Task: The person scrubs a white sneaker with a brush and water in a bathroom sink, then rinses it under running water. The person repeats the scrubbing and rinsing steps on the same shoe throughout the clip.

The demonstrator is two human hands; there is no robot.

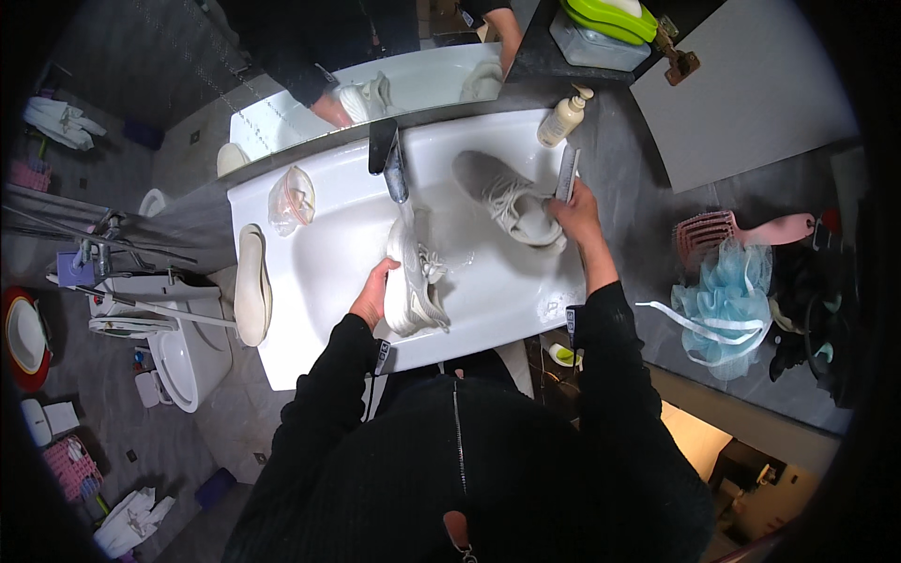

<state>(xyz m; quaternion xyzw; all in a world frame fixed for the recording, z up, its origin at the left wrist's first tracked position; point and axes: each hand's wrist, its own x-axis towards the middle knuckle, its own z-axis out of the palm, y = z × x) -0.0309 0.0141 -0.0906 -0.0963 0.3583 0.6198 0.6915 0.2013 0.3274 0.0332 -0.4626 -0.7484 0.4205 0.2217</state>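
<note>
My left hand (375,292) grips a white sneaker (408,281) by its sole, tilted on its side under the chrome faucet (394,169); water runs from the spout onto it. At the sink's right side, my right hand (578,211) is closed around a pale scrub brush (567,172), held upright. Just left of that hand, a second grey-white sneaker (514,204) with loose laces lies in the white sink basin (331,274). Whether my right fingers touch its heel, I cannot tell.
On the left rim lie insoles (252,285) and a clear plastic bag (291,201). A pump bottle (561,121) stands at the back right corner. The right counter holds a pink hairbrush (746,231) and a blue mesh sponge (728,302). A mirror (190,105) runs behind the sink.
</note>
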